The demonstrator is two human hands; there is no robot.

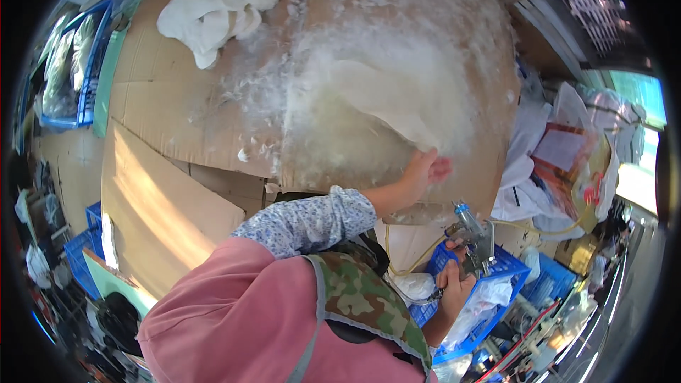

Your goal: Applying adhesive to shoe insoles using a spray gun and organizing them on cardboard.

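Left hand (pixel 423 170), just off mid-view toward 3 o'clock: fingers loosely curled, neither spread nor clenched, at the near edge of the white piece (pixel 386 103). Whether they pinch that edge or only rest by it, we cannot tell; blur and haze. Right hand (pixel 454 291), out at 4 o'clock: closed round the gun (pixel 474 232), a metal spray type.

Layout, left to right, clock read from mid-view: white heap (pixel 230 7) at 11 o'clock on the cardboard (pixel 145 99); fluff (pixel 333 131) strewn thickly around 12; the piece at 1, lying amid it, partly veiled; gun at 4, above the blue crate (pixel 512 264).

Our judgement: the step in hand is working the piece in the fluff, left hand placing or turning it, gun at the ready. Whether it is spraying, we cannot tell. Next move probably calls for a sure hold on that edge and a steady gun.
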